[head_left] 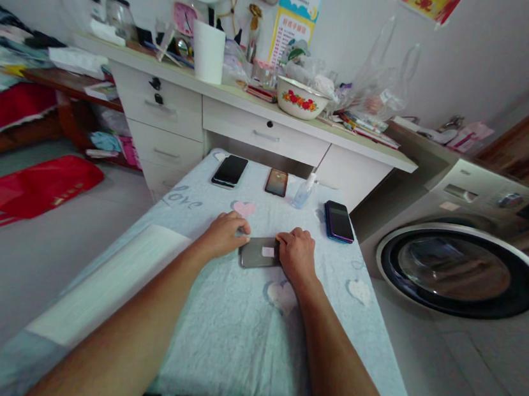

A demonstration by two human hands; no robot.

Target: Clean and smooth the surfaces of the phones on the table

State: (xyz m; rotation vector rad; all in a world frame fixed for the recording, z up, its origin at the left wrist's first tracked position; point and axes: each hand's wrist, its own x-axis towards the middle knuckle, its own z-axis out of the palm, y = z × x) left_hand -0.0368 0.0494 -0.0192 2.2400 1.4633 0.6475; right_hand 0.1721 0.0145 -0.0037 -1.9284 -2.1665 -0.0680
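A grey phone-shaped object [257, 258] with a small pale label lies crosswise on the cloth-covered table [223, 334]. My left hand [229, 232] is at its upper left corner, thumb and fingers pinched together; what is between them is too small to name. My right hand [295, 250] grips the object's right end with curled fingers. Beyond my hands lie a black phone [230, 171], a smaller brown phone [277, 182] and a clear spray bottle [303, 191]. Another dark phone with a blue edge [339, 221] rests to the right.
A long white sheet [114, 282] lies along the table's left side. Behind stands a white desk [160, 105] holding a flowered bowl [302, 98] and a white roll [208, 53]. A washing machine [465, 235] is at the right, a red bag [39, 186] on the floor at left.
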